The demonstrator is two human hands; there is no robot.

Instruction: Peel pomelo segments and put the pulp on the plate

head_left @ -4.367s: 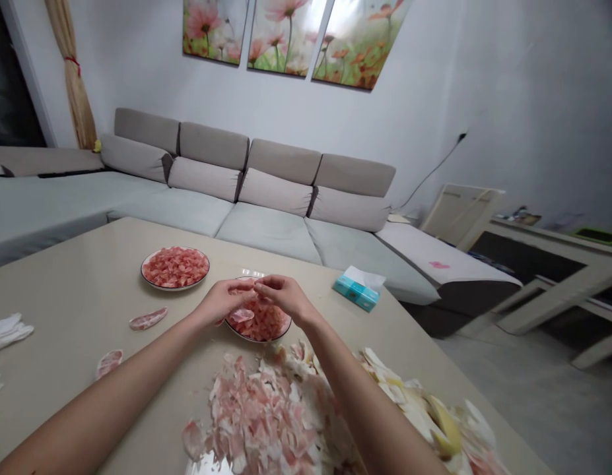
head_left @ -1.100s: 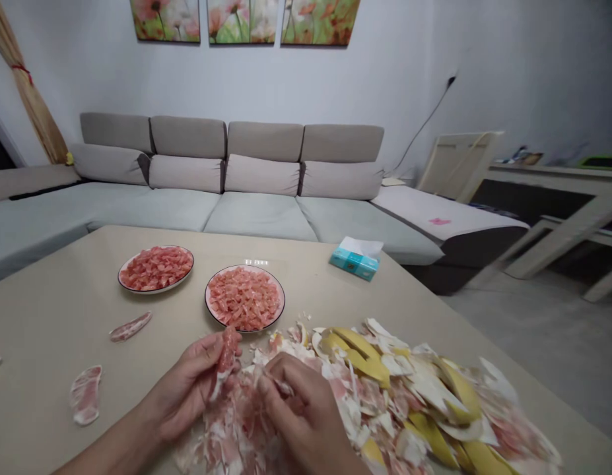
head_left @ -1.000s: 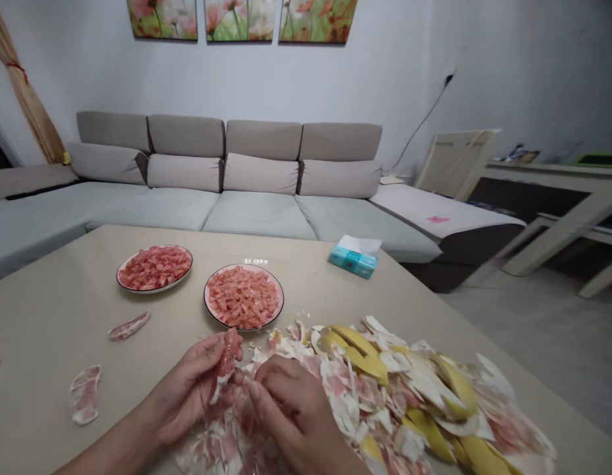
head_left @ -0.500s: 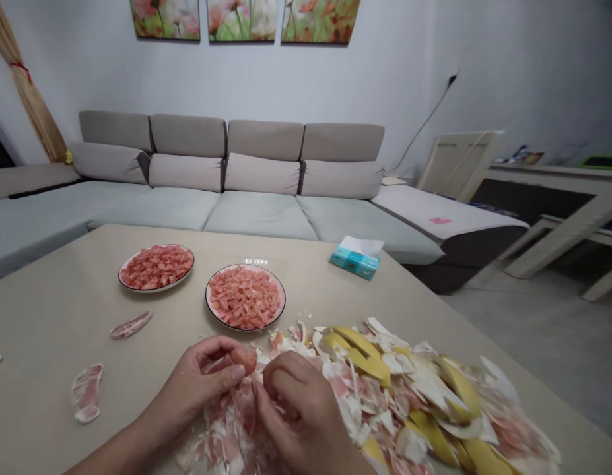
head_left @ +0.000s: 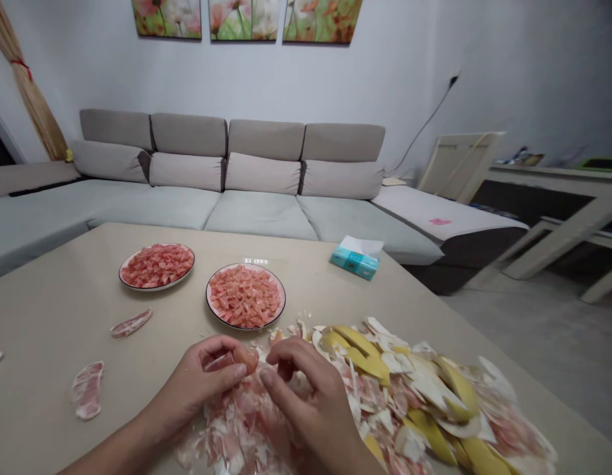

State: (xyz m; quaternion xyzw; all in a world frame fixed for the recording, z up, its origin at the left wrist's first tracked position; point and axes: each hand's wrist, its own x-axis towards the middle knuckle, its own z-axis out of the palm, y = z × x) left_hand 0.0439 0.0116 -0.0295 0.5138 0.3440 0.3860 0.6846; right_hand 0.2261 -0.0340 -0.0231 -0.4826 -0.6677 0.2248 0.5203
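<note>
Between the thumb and fingers of my left hand (head_left: 214, 373) is a piece of peeled pomelo flesh (head_left: 247, 358), partly covered by the fingers. Close to its right side, my right hand (head_left: 310, 396) has thumb and forefinger apart, and I see nothing between them. Below both hands lies a heap of pale pink membrane scraps (head_left: 241, 429). Two pomelo segments with their skin on, an upper one (head_left: 132, 324) and a lower one (head_left: 88, 390), rest on the table to the left. Just beyond my hands stands a plate (head_left: 208, 310) piled with pink pomelo pulp (head_left: 246, 295).
A second plate (head_left: 177, 285) of pulp is at the back left. Yellow-and-white pomelo peels (head_left: 434, 396) cover the table's right front. A blue tissue pack (head_left: 355, 259) lies near the far edge of the table (head_left: 48, 303), with a grey sofa (head_left: 256, 214) behind.
My right hand's thumb and forefinger have parted and drawn slightly away from the pomelo flesh. My left hand keeps its grip, nearly still.
</note>
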